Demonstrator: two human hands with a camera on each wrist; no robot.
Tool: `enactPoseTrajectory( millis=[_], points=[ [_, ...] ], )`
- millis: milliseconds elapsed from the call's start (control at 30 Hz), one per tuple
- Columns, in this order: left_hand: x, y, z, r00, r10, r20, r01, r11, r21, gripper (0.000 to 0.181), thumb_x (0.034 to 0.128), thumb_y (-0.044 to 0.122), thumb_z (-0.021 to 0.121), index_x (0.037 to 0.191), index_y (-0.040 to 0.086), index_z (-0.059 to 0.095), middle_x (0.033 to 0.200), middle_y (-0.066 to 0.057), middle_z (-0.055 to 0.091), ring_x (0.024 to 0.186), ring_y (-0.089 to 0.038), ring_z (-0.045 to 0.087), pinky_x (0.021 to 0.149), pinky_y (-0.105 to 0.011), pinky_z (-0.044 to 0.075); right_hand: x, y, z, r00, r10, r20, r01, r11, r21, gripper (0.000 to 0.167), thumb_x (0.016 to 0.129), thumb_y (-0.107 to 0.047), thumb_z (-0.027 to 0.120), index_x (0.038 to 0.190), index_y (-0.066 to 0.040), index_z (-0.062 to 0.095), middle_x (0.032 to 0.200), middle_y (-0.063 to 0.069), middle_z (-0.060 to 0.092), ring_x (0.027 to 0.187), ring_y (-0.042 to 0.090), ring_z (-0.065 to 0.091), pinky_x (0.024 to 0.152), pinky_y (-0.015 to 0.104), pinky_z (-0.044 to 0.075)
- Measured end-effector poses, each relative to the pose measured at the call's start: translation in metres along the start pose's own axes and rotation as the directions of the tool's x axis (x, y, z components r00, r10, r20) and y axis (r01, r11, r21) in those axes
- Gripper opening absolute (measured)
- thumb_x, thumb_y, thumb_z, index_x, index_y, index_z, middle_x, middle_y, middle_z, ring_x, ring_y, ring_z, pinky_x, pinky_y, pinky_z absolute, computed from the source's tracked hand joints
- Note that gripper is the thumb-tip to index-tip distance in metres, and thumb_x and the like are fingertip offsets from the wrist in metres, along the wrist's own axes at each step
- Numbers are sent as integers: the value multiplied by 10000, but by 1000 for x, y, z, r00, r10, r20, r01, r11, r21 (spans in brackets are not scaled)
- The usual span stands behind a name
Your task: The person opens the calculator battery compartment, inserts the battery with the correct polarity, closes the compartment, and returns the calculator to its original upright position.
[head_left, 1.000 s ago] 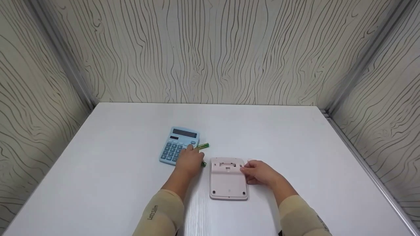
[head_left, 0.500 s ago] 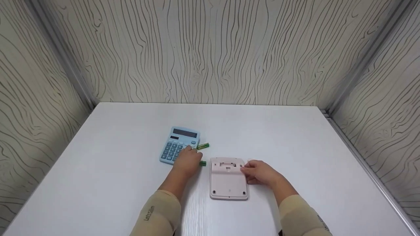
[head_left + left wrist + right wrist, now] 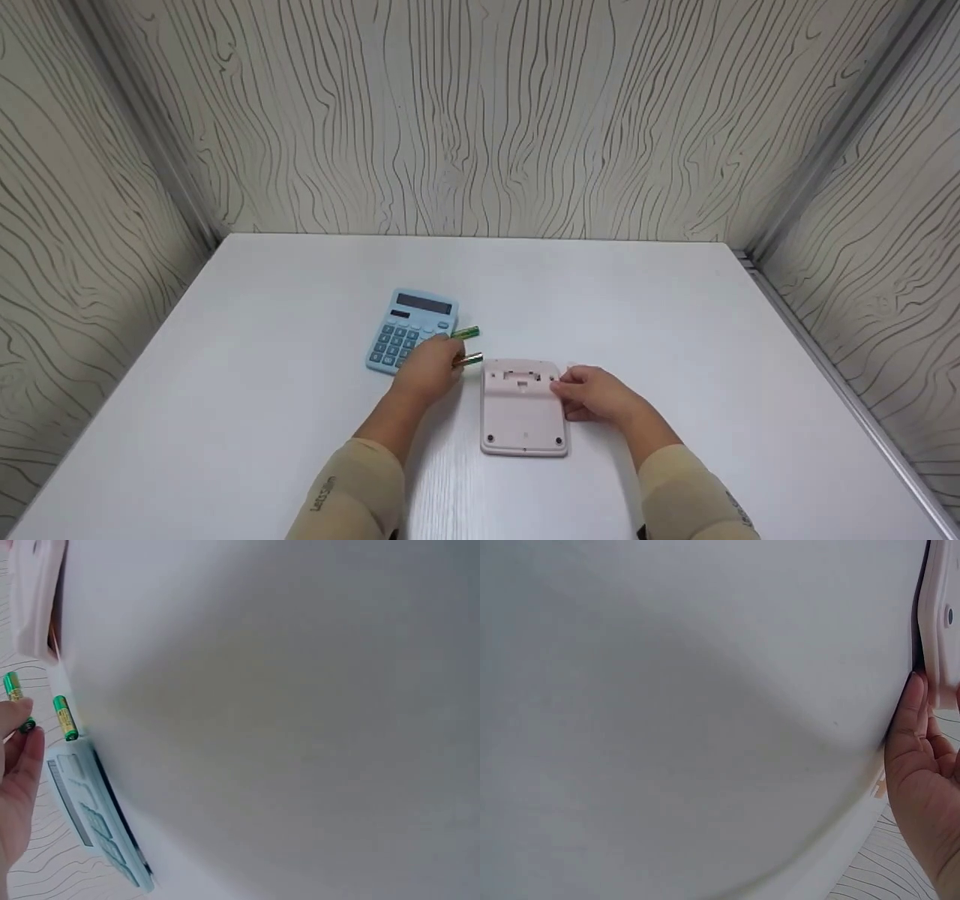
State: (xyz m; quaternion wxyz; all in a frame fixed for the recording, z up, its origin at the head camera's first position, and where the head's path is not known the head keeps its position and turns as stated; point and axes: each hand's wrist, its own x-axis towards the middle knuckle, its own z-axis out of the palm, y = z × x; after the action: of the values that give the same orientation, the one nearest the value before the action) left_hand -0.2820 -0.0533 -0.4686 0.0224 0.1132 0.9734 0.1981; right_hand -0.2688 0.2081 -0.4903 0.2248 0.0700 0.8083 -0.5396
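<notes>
The left hand [image 3: 431, 371] pinches a green battery [image 3: 469, 360] between thumb and fingers, its free end pointing right; the left wrist view shows this battery [image 3: 13, 684] raised off the table. A second green battery [image 3: 466, 332] lies beside the blue calculator [image 3: 412, 330], whose lower right part the left hand hides. Face down lies a pink calculator [image 3: 523, 420] with an uncovered slot near its top. The right hand [image 3: 600, 394] grips its right edge, thumb on top; in the right wrist view fingers [image 3: 913, 701] touch the calculator's side.
A white table [image 3: 262, 390] carries everything, with wood-patterned panels [image 3: 480, 120] standing behind it and at both sides. Just right of the pink calculator, partly behind the right hand, a small pale piece [image 3: 571, 367] shows.
The left hand has picked up the nearer battery and shifted it slightly right and away from the person, toward the pink calculator's top left corner. The right hand has stayed in place.
</notes>
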Motion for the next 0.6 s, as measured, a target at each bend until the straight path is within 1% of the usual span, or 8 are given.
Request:
enactPoseTrajectory(
  millis=[67,200,300,367,433,533,600],
  points=[
    [-1,3,-1,1000,15,-16,-16,999,-38,65,845,163,646,903,145,623,803,43,539,728,-110,498,696,-265,475,0,0,0,1000,-4,3,4,1000,-3,275,845,-268,650,967,-33,573,804,58,617,666,138,578,642,271,528],
    [-3,10,-1,997,63,-46,-68,993,-101,44,835,147,650,875,144,634,788,46,558,727,-109,503,690,-265,472,1,1,-1,1000,-6,6,6,1000,-6,279,844,-275,650,964,-35,575,807,57,621,679,141,584,650,273,529],
    [-4,16,1,996,79,-48,-85,987,-136,53,826,140,656,879,149,653,791,56,562,730,-101,509,689,-253,474,1,1,-1,1000,-7,6,7,1000,-5,269,844,-269,651,958,-37,574,801,53,623,678,138,582,647,271,529],
    [-4,19,4,996,78,-35,-82,984,-159,66,823,144,662,887,158,664,795,64,553,734,-94,506,685,-241,472,0,1,-1,1000,-12,9,12,1000,-6,267,843,-266,653,953,-36,573,794,51,621,673,136,578,644,269,528],
    [-4,23,5,997,77,-22,-79,983,-167,72,822,148,664,892,164,671,797,67,542,740,-93,503,689,-237,469,0,1,-1,1000,-14,9,14,1000,-5,261,844,-262,652,949,-37,573,791,49,620,670,134,576,642,267,527],
    [-4,28,6,996,85,-9,-86,986,-145,73,825,178,670,897,168,675,795,66,529,741,-93,497,698,-239,467,0,1,-1,1000,-11,7,11,1000,-7,255,845,-259,651,947,-39,574,791,49,618,671,134,573,641,267,526],
    [-3,32,6,996,94,-1,-94,989,-113,84,830,195,667,908,165,679,795,64,527,740,-93,497,709,-243,469,0,1,-1,1000,-6,1,6,1000,-12,250,846,-259,651,944,-42,576,789,48,615,670,133,570,638,266,525]
  ],
)
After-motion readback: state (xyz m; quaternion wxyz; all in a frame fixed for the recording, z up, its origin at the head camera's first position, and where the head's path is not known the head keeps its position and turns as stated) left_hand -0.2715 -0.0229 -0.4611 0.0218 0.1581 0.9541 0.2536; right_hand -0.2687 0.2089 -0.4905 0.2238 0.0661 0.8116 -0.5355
